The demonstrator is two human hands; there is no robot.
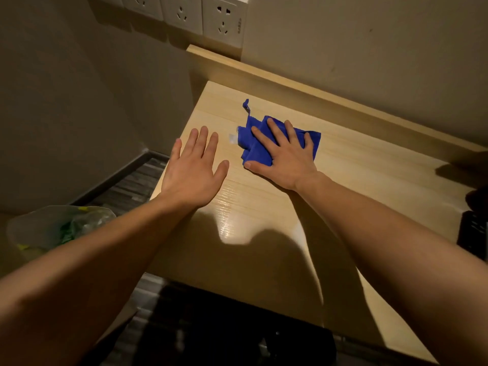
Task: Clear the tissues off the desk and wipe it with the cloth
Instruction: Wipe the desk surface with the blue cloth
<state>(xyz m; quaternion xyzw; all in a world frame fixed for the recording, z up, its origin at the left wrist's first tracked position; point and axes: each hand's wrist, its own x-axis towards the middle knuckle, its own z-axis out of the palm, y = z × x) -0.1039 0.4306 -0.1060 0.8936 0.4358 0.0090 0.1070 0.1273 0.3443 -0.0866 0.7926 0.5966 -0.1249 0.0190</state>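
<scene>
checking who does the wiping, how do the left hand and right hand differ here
The right hand presses flat on the blue cloth; the left hand has nothing under it but the bare desk. The right hand sits farther in, the left near the desk's left edge. Both are open, palm down, fingers spread.

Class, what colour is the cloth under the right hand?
Deep blue. The cloth shows best in the head view, pressed flat on the desk.
</scene>
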